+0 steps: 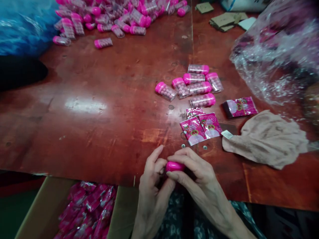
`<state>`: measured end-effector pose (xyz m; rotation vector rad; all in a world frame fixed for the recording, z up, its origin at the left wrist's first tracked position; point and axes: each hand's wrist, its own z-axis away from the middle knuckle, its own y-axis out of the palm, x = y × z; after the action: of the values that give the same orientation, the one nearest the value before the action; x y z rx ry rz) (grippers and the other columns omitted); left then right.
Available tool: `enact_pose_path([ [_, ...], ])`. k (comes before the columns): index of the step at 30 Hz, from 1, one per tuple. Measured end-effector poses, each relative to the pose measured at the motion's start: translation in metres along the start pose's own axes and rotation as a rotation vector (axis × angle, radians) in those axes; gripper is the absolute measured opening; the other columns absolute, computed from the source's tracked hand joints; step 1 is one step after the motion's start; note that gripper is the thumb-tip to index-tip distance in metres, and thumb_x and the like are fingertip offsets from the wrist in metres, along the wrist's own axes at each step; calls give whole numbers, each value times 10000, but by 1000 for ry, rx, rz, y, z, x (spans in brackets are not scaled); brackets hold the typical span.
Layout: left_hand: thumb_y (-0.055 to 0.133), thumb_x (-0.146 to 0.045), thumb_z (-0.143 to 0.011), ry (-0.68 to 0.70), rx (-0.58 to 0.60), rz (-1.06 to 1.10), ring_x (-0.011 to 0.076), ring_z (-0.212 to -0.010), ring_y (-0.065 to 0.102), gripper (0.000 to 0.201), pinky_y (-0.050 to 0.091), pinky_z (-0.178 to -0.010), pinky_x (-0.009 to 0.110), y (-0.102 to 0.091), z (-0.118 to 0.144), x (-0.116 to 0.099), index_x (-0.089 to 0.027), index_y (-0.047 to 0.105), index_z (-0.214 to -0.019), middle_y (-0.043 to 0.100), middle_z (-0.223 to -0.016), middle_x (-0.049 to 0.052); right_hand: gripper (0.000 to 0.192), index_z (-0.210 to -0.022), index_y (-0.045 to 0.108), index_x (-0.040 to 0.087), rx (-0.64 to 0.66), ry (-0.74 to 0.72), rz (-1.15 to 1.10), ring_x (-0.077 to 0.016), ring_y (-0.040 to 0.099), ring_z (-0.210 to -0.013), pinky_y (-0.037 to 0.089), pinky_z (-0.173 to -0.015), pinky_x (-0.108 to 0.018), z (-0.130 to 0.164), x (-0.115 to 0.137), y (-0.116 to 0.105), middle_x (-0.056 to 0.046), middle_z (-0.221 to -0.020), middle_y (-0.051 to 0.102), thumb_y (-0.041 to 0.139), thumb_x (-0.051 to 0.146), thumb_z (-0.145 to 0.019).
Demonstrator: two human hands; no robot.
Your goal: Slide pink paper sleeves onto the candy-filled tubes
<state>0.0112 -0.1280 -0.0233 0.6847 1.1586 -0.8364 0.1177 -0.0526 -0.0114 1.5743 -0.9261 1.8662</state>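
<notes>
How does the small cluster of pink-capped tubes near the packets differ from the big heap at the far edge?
The small cluster holds about seven tubes lying singly on the table, near the pink packets. The far heap holds many more, piled over each other and running out of view. Both are clear tubes with pink caps, filled with pinkish balls.

A small tube with a bright pink cap (174,166) lies sideways between both hands at the near edge of the table. Only the glossy cap shows; fingers cover the rest of it
</notes>
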Motion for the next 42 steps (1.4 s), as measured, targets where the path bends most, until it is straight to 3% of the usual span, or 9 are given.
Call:
enact_pose_path([
  [3,625,-169,-764,-109,120,111,151,-765,619,599,486,-696,264,-1,1,-2,-271,377,-1300,659,-903,13,114,-928,646,212,-71,21,-22,-128,583,-781,466,-701,-234,-1,-2,-2,-3,-859,596,588,169,-839],
  [7,618,-203,-779,-206,215,66,207,-966,609,398,469,-830,305,-7,2,-6,-251,544,-1167,653,-1082,54,144,-942,653,205,-188,-2,-35,-134,604,-778,488,-697,-231,-1,-6,0,-14,-869,617,618,153,-813],
  [11,583,-230,-809,-121,135,-142,196,-962,620,236,458,-846,263,-7,4,-8,-264,668,-1026,696,-1014,19,177,-939,688,195,-252,-103,19,-142,612,-761,503,-663,-228,2,-6,6,-39,-856,622,593,107,-818],
  [17,608,-208,-787,-79,26,-72,195,-916,640,230,474,-830,261,1,7,-4,-266,694,-992,712,-973,12,290,-997,679,220,-327,-224,71,-160,607,-763,514,-649,-258,6,-7,13,-47,-851,631,562,34,-808],
  [22,616,-202,-777,-78,38,-41,225,-931,634,255,479,-849,318,0,8,2,-259,692,-1014,705,-1007,39,263,-976,679,241,-344,-201,72,-171,610,-766,517,-662,-283,6,-10,14,-39,-850,639,562,66,-819],
  [27,559,-200,-818,101,-1,-143,198,-949,628,239,470,-844,274,-5,1,-1,-277,706,-990,711,-993,25,198,-957,668,253,-348,-116,-9,-160,604,-801,502,-700,-264,3,-13,7,-19,-872,635,620,134,-806],
  [34,567,-38,-776,319,118,-189,155,-712,625,289,487,-638,237,-11,-15,-14,-250,705,-916,682,-791,3,130,-839,671,234,-135,-41,-164,-140,605,-746,472,-683,-239,-2,-16,-5,14,-797,640,702,156,-740],
  [38,536,-24,-785,327,227,-346,141,-624,621,284,481,-561,211,-23,-19,-17,-232,697,-891,674,-733,6,86,-828,678,218,-48,-17,-221,-144,598,-729,472,-664,-257,-4,-15,-6,1,-788,641,688,174,-755],
  [42,534,-50,-783,445,332,-519,151,-600,639,308,490,-537,204,-34,-23,-24,-248,693,-956,696,-721,13,68,-828,698,197,42,36,-251,-139,591,-701,475,-630,-257,-6,-15,-8,-16,-778,646,657,232,-786],
])
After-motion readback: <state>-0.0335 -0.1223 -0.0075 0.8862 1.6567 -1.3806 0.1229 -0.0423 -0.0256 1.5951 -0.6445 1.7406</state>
